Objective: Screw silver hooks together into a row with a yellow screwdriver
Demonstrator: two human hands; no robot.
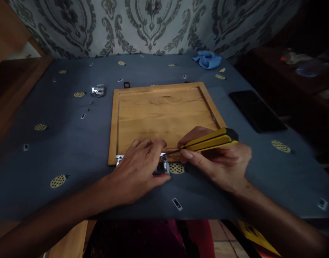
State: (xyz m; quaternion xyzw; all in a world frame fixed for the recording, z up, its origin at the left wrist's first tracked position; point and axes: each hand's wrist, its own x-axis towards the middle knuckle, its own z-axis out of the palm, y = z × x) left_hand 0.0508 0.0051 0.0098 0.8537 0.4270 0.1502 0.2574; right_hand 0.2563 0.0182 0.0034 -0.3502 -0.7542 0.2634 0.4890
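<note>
A framed wooden panel (164, 114) lies flat on the table, with shiny metal fittings along its near edge. My left hand (140, 165) is bent over that edge, its fingers on the wood and its thumb against a metal fitting (165, 165) that looks like a hinge. Another bit of bright metal (119, 158) shows on the far side of this hand; the middle part is hidden beneath the palm. My right hand (218, 163) grips a yellow and black screwdriver (207, 141). Its shaft points left, with the tip at the fitting.
A separate metal fitting (98, 90) and small screws (88, 109) lie left of the panel. A black phone (257, 110) is on the right, and a crumpled blue cloth (207, 60) at the back. Dark tabs stick out behind the panel. A patterned curtain (151, 28) hangs behind the table.
</note>
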